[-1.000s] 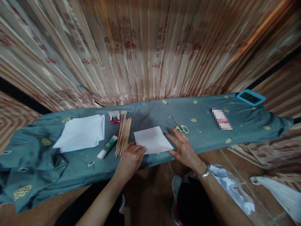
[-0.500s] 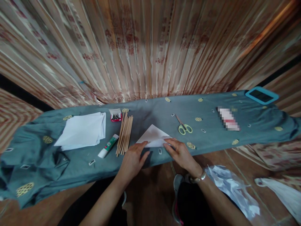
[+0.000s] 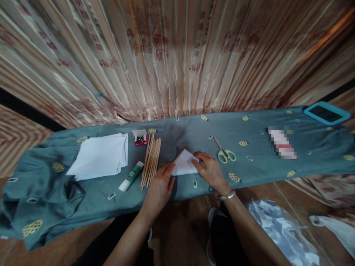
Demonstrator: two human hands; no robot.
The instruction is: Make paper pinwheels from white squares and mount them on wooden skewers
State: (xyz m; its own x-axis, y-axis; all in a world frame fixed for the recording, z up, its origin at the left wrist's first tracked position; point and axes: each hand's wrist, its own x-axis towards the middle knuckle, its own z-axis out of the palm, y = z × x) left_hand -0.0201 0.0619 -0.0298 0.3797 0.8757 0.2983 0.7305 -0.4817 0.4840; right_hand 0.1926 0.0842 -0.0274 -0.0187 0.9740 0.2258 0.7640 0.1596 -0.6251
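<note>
A sheet of white paper (image 3: 185,165), folded into a triangle with its point away from me, is between my hands near the table's front edge. My left hand (image 3: 159,183) is closed on the paper's left corner. On the right side, my right hand (image 3: 210,170) pinches the paper, thumb on top and fingers around its edge. Just left of my left hand lies a bundle of thin wooden sticks (image 3: 151,159). Scissors with green handles (image 3: 224,152) rest beyond my right hand.
Further left are a glue stick (image 3: 131,176), an open small red box (image 3: 140,138) of dark bits and a stack of white paper (image 3: 98,155). A blurred pink-and-white item (image 3: 283,143) and a blue-framed tablet (image 3: 327,112) lie right. A plastic bag (image 3: 283,229) is on the floor.
My right hand has shifted from the paper's lower right corner up onto its right side, with the thumb now on top. The paper looks narrower. The view has shifted slightly.
</note>
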